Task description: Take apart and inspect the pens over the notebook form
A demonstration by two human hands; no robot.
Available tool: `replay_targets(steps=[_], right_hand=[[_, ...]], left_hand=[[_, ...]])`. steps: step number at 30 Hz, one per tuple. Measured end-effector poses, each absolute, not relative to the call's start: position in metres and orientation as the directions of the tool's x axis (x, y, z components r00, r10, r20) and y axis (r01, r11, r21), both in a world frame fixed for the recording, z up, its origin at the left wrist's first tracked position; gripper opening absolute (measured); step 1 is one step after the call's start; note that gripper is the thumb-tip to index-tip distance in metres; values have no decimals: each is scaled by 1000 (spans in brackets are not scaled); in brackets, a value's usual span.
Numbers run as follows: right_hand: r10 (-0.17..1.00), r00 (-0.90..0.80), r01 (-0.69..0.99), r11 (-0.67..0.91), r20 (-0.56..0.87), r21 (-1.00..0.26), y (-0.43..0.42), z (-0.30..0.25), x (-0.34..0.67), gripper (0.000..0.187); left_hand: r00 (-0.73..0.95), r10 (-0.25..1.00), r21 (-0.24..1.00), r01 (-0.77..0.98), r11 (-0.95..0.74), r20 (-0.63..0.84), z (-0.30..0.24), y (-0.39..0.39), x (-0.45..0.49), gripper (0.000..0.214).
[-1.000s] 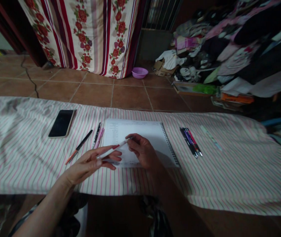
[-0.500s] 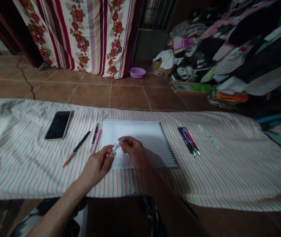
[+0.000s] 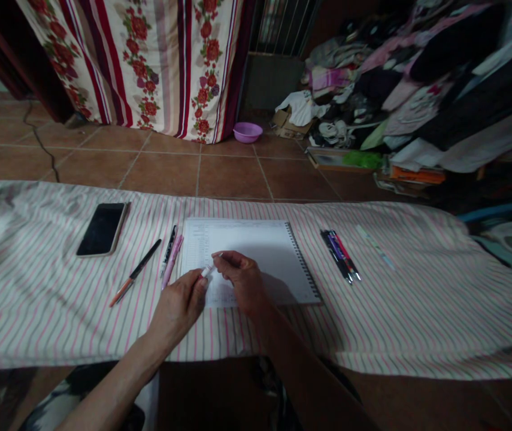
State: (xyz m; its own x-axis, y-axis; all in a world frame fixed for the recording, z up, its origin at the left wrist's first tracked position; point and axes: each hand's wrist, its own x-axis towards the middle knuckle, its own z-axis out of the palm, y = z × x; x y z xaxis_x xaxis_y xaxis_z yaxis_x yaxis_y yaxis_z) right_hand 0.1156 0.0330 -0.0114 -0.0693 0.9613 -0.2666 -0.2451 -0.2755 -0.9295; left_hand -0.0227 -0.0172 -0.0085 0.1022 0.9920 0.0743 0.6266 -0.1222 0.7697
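My left hand [image 3: 180,302] is closed around a slim red and white pen-like tube [image 3: 206,272], its white end pointing up and to the right. Close by, my right hand [image 3: 243,276] pinches a small pale piece at that end. Whether this piece is joined to the tube, I cannot tell. Both hands are over an open spiral notebook [image 3: 256,239] with printed lines along its left side. Left of it lie a pink pen [image 3: 172,261], a black patterned pen [image 3: 169,245] and an orange and black pen [image 3: 135,273].
A phone [image 3: 102,229] rests farther left on the striped cloth [image 3: 417,311]. Right of the notebook are several pens [image 3: 341,256] and a pale ruler-like strip [image 3: 375,245]. Beyond, on the tiled floor, stand a purple basin [image 3: 247,133] and a heap of clothes [image 3: 372,84].
My hands stay close together over the notebook, and less of the tube's red part shows now. The whole view has shifted slightly.
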Motion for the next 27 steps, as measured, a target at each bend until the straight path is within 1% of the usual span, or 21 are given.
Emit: replay_targets(steps=[4,8,10,13,18,22,25,27], right_hand=[[965,-70,-242,-262,-252,-934,32,-14,116,19],[970,-107,-261,-237,-216,-936,32,-13,115,22],[971,-96,-258,-238,-220,-936,33,-12,115,23],[969,-55,-222,-247,-241,-943,33,-10,115,21],[965,-36,-239,-262,-261,-935,34,-11,116,19],[974,-54,-245,-227,-220,-943,33,-12,118,22],[978,-98,-228,-204,-186,-952,32,-12,119,23],[976,-144,-227,-192,-163,-955,32,-12,120,23]], left_hand=[[98,994,756,646,-108,58,-10,-18,-23,28],[83,989,720,678,-149,126,-13,-17,-24,25],[72,986,706,690,-158,150,-14,-17,-24,24],[75,990,696,704,-140,123,-13,-18,-22,26],[79,996,758,647,-85,44,-8,-18,-21,30],[60,998,835,550,-17,-20,-6,-19,-21,30],[57,996,891,453,32,-65,-6,-19,-20,28],[55,996,904,425,41,-71,-6,-19,-20,27]])
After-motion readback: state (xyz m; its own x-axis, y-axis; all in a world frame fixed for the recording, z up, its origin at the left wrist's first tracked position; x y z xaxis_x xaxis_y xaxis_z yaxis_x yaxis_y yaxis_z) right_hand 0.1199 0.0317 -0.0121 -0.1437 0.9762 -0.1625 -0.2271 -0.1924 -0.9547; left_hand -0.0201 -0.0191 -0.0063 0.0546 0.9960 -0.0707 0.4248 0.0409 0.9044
